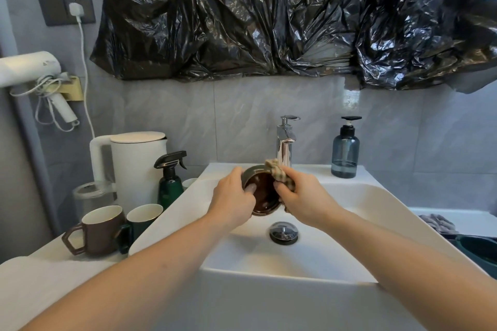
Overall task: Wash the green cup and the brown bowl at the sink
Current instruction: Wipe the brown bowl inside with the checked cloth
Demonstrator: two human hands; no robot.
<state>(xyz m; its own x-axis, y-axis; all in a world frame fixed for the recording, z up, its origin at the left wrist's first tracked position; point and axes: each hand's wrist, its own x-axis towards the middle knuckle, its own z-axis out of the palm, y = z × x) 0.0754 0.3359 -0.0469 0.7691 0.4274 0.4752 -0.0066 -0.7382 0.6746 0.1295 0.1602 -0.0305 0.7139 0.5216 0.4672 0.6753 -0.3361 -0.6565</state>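
Observation:
Over the white sink [336,226] my left hand [231,199] grips the brown bowl [265,193] by its left rim, tilted so its glossy inside faces me. My right hand [301,200] holds a checked beige cloth [279,173] bunched against the bowl's right rim. The bowl hangs in front of the chrome tap [285,142], above the drain plug [283,232]. I see no water running. The green cup [142,219] stands upright on the counter left of the sink, beside a brown mug [98,231].
A white kettle [134,166], a dark green spray bottle [170,180] and a clear jar [91,193] stand behind the cups. A blue soap dispenser [345,150] is on the sink's back right ledge. A grey cloth [441,223] and dark basin [478,247] lie at the right.

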